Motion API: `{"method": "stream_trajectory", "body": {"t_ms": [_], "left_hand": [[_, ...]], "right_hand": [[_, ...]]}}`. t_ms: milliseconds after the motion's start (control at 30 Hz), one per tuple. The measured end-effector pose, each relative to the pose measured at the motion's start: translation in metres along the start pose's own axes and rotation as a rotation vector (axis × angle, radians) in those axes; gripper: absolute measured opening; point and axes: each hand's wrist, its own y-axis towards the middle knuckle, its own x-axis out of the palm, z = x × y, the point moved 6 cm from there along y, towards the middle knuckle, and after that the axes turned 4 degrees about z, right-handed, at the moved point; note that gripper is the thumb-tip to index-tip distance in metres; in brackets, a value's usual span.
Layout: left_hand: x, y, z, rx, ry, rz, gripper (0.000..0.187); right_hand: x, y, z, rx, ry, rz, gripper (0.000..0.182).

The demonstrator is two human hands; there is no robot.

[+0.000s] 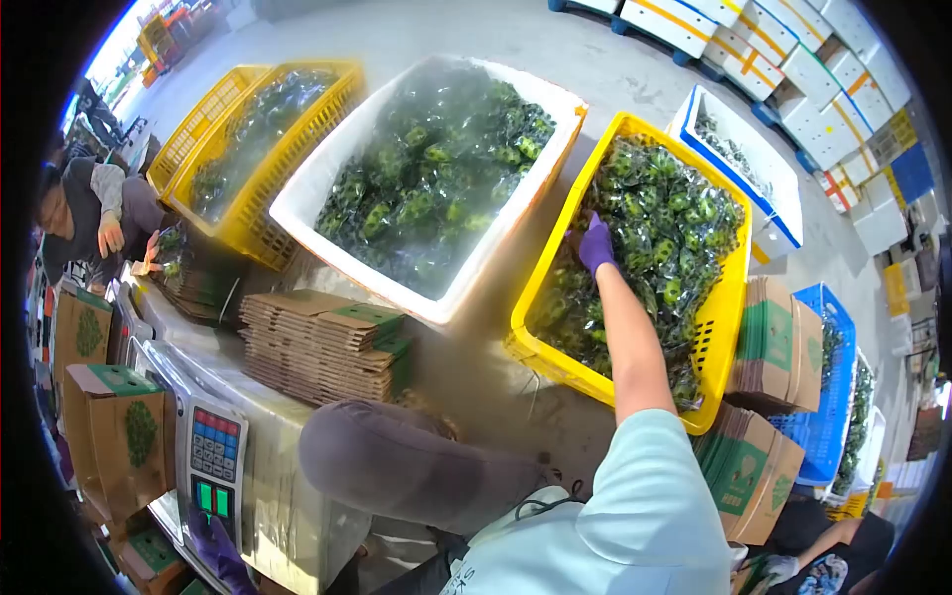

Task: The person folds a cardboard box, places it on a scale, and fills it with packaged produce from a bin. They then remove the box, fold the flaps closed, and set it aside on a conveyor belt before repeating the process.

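My right hand (596,245), in a purple glove, reaches into a yellow crate (535,342) filled with clear plastic bags of green vegetables (674,228). It touches the bags near the crate's left side. A thumb or finger stands apart from the others, and no bag is seen lifted in it. Down at the left, my left hand (212,543), also purple-gloved, lies by the lit green display of a digital scale (216,446). Its fingers look stretched out and partly spread. An upright printed cardboard box (114,446) stands beside the scale's keypad.
A white foam box (451,307) of bagged greens sits ahead, another yellow crate (268,223) left of it. Folded cartons (307,347) are stacked near my knee, more (764,342) at right. A co-worker (84,213) is at left; another person's arm (828,540) shows lower right.
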Motion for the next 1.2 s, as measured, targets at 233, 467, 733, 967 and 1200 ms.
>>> {"method": "stream_trajectory", "body": {"t_ms": [233, 467, 733, 967, 1200], "left_hand": [[0.002, 0.000, -0.001, -0.057, 0.024, -0.065, 0.046], [-0.002, 0.008, -0.027, 0.074, 0.188, -0.045, 0.041], [-0.006, -0.002, 0.004, 0.068, 0.243, -0.063, 0.036], [-0.002, -0.002, -0.004, 0.107, 0.207, -0.068, 0.035], [-0.010, -0.003, -0.007, 0.102, 0.275, -0.069, 0.037]], "right_hand": [[-0.044, -0.033, -0.017, -0.302, -0.017, -0.112, 0.060], [-0.102, -0.016, -0.027, 0.079, 0.104, -0.386, 0.065], [-0.115, -0.043, 0.054, 0.272, -0.482, 0.195, 0.061], [-0.049, -0.105, 0.016, -0.082, -0.218, 0.167, 0.039], [-0.072, -0.091, 0.022, 0.261, 1.119, 0.084, 0.026]]}}
